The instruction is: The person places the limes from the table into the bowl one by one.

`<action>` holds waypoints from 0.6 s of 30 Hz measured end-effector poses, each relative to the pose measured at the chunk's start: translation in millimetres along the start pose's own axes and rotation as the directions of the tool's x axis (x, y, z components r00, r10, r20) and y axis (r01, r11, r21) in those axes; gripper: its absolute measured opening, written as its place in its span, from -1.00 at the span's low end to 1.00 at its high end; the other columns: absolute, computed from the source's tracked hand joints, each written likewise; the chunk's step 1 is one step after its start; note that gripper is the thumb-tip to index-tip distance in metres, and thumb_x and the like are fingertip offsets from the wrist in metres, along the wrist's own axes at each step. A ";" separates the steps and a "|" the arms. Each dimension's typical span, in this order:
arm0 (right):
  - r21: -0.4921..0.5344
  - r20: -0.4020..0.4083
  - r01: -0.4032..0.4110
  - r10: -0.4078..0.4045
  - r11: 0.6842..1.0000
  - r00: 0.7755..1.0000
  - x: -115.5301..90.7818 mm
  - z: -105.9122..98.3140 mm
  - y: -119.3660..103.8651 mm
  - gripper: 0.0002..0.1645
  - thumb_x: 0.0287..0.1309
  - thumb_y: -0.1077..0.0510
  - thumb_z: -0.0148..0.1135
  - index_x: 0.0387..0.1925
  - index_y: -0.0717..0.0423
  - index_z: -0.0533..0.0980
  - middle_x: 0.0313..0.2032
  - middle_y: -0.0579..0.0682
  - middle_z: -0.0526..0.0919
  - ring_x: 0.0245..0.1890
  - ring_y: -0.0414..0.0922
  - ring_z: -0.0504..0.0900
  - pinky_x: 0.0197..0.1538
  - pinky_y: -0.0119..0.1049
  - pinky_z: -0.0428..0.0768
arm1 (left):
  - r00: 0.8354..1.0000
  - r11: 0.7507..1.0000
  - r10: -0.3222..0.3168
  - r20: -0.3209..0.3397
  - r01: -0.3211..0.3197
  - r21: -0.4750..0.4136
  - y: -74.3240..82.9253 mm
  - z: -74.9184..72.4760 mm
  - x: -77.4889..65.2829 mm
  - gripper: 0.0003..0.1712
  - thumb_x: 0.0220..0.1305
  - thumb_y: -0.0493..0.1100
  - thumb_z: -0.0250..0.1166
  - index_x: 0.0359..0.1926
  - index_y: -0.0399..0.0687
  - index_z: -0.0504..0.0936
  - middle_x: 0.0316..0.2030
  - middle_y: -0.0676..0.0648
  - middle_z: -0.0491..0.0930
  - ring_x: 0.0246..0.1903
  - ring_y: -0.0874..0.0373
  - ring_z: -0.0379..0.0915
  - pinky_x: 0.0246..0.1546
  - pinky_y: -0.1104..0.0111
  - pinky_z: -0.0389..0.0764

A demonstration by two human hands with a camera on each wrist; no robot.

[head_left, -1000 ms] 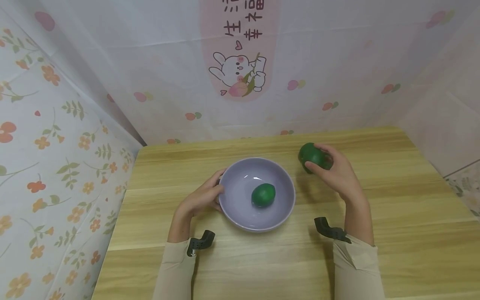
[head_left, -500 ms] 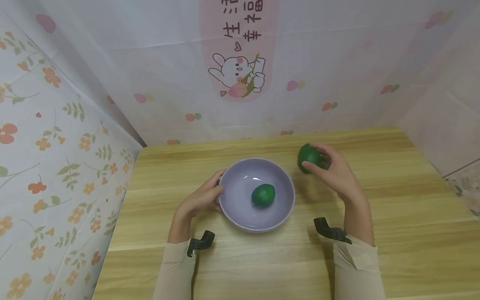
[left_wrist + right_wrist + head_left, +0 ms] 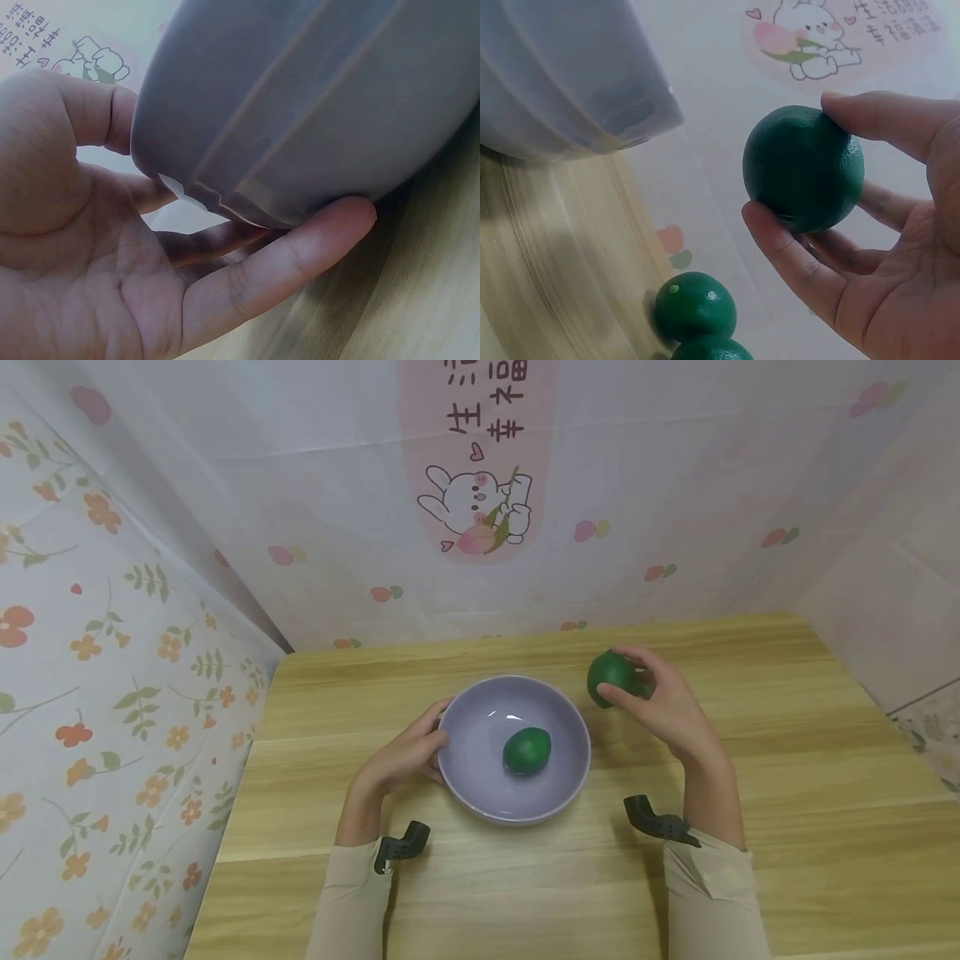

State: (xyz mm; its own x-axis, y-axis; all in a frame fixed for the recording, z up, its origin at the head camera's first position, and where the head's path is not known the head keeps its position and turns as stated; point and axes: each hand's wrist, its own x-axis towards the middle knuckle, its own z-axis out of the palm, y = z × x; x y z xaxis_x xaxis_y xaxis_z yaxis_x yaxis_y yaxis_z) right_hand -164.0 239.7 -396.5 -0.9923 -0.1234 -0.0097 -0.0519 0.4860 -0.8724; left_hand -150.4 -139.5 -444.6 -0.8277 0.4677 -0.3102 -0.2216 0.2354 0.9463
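My left hand (image 3: 405,752) grips the left side of a lavender bowl (image 3: 474,764), thumb at the rim. In the left wrist view its fingers (image 3: 277,262) curl against the bowl's outer wall (image 3: 247,105). One green lime (image 3: 527,751) lies inside the bowl. To the right of the bowl, my right hand (image 3: 671,706) holds another lime (image 3: 607,675) between thumb and fingertips. The right wrist view shows this held lime (image 3: 802,169) raised off the table. Below it, two more limes (image 3: 695,306) sit on the tabletop, mostly hidden by my hand in the head view.
Everything stands on a wood-grain table (image 3: 787,760). A printed white cloth (image 3: 660,460) hangs along the back edge, and a floral cloth (image 3: 150,693) hangs at the left. A black wrist mount (image 3: 660,820) juts from the right sleeve, and another (image 3: 405,843) from the left.
My right hand has shifted slightly left towards the bowl with the lime in its fingers. The left hand, the bowl and the lime inside it have stayed put.
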 end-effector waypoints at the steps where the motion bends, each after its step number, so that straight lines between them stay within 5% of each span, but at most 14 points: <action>1: 0.004 0.002 0.000 0.000 1.000 1.000 0.1 -0.1 0.1 -0.13 0.34 -0.04 0.42 0.58 -0.09 0.29 0.46 0.16 0.41 0.30 0.23 0.50 -0.02 -0.42 0.62 | 1.000 1.000 0.001 0.001 -0.001 -0.001 0.1 0.0 -0.1 -0.15 0.41 -0.29 -0.12 0.68 0.23 0.03 0.64 -0.22 0.01 0.12 -0.26 0.56 -0.19 -0.04 0.86; 18: 0.057 0.030 0.031 -0.033 0.998 0.999 -0.2 2.5 -3.9 -0.20 0.38 -0.03 0.39 0.56 -0.11 0.33 0.35 0.05 0.47 0.15 -0.02 0.59 0.01 -0.44 0.66 | 1.000 1.000 0.002 0.009 -0.002 0.002 -0.4 -0.7 0.5 -0.14 0.40 -0.28 -0.12 0.68 0.24 0.02 0.64 -0.21 0.00 0.09 -0.25 0.57 -0.21 -0.01 0.86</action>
State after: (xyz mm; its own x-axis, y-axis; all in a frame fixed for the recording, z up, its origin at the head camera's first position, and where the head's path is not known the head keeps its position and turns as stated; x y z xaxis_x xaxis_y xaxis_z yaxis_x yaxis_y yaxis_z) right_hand -163.4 235.7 -394.3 -0.9862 -0.1654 0.0043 -0.0764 0.4320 -0.8987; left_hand -151.1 -139.9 -445.0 -0.8233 0.4761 -0.3091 -0.2189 0.2362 0.9467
